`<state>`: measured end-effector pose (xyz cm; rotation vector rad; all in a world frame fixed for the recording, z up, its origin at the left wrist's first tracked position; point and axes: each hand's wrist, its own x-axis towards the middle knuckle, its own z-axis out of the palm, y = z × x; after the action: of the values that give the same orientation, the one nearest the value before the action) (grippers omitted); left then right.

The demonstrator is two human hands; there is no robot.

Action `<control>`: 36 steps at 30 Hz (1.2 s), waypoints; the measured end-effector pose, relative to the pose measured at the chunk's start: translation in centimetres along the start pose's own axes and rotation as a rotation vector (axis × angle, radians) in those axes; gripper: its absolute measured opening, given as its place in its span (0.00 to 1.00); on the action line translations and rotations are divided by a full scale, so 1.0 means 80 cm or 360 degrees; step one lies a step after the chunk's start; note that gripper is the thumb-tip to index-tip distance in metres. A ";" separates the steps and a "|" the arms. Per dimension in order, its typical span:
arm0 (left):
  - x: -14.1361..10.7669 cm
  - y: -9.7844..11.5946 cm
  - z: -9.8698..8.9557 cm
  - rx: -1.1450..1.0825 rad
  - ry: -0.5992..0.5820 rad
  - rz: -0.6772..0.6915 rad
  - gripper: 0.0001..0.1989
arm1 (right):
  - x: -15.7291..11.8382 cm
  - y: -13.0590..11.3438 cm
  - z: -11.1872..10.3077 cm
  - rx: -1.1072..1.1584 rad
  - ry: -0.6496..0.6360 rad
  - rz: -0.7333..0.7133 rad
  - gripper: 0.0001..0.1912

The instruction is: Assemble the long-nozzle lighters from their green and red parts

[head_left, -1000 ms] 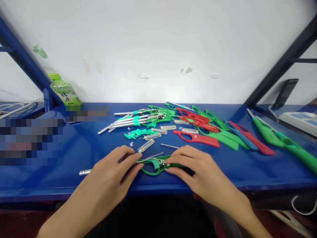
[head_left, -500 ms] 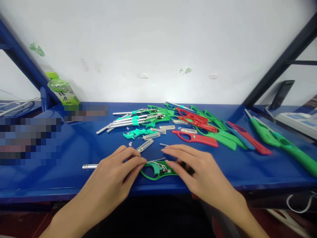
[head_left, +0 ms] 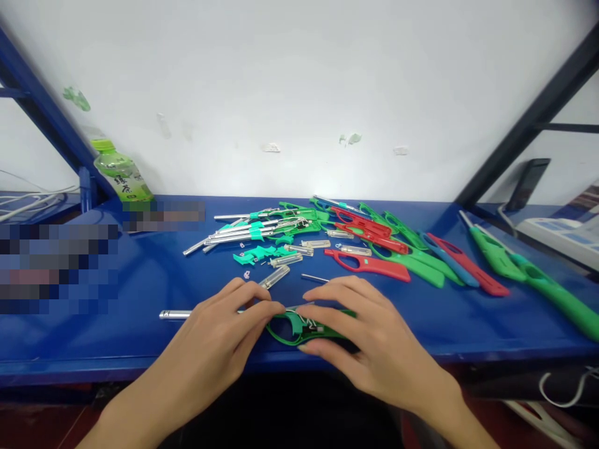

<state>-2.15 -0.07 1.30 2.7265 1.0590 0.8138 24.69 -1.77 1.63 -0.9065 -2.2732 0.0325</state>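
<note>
Left hand (head_left: 234,324) pinching green casing (head_left: 331,332), right hand (head_left: 374,327) spread wide across it

Both forearms slant inward toward the green casing (head_left: 333,330). The left hand (head_left: 234,321), back up, bunches thumb and forefinger tips together at its left end; the right hand (head_left: 374,330) arches over its right end — thumb along the near edge, fingers beyond.
</note>
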 end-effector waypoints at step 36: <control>0.006 0.003 0.002 0.0073 0.0056 0.0073 0.11 | -0.007 0.005 0.002 -0.0045 -0.0115 0.0013 0.18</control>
<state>-1.68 0.08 1.43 2.7941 1.0381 0.8581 25.11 -1.81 1.07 -0.9432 -2.3419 0.0374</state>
